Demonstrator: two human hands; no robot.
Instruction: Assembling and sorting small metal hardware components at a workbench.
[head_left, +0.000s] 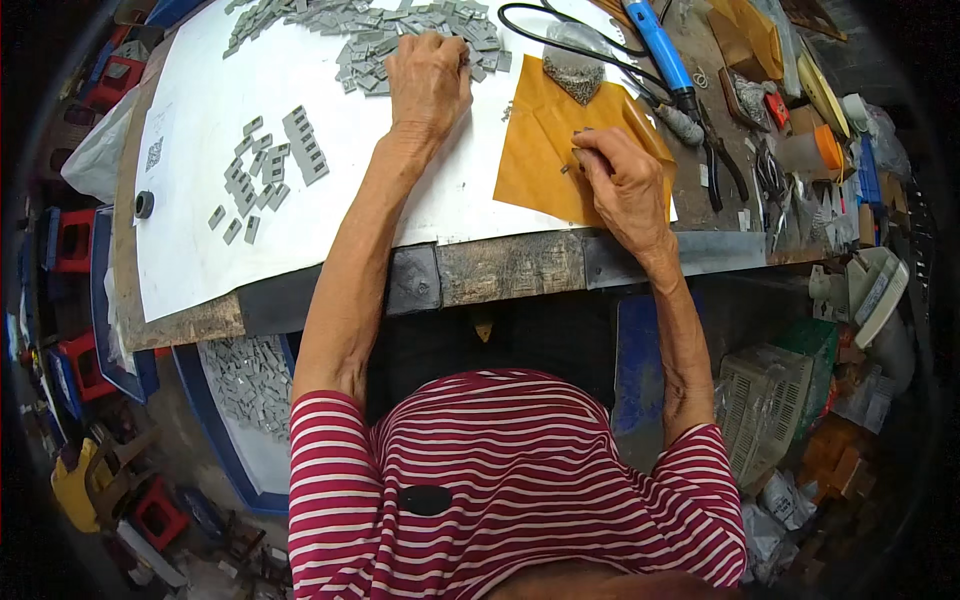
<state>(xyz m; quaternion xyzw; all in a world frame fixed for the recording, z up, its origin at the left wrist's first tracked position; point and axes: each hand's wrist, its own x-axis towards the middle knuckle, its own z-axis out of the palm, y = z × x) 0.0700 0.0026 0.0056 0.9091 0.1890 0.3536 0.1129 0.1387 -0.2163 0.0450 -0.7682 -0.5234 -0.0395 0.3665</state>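
My left hand (430, 85) rests at the near edge of a heap of small grey rectangular pieces (375, 45) at the top of the table. Its fingers curl down into the heap, and their tips are hidden. Over a sheet of orange-yellow paper (535, 150), my right hand (625, 180) is closed in a pinch; what it holds is too small to make out. A few tiny dark bits lie on the paper by its fingertips. Just beyond, a clear bag of small metal parts (574, 75) sits on the paper's far edge.
Grey pieces (250, 175) lie loose and in a row (305, 145) on the white sheet (200, 255). To the right are a blue powered screwdriver (657, 45) with a black cable and black-handled pliers (722, 165). A blue tray (262, 500) below left holds more grey pieces.
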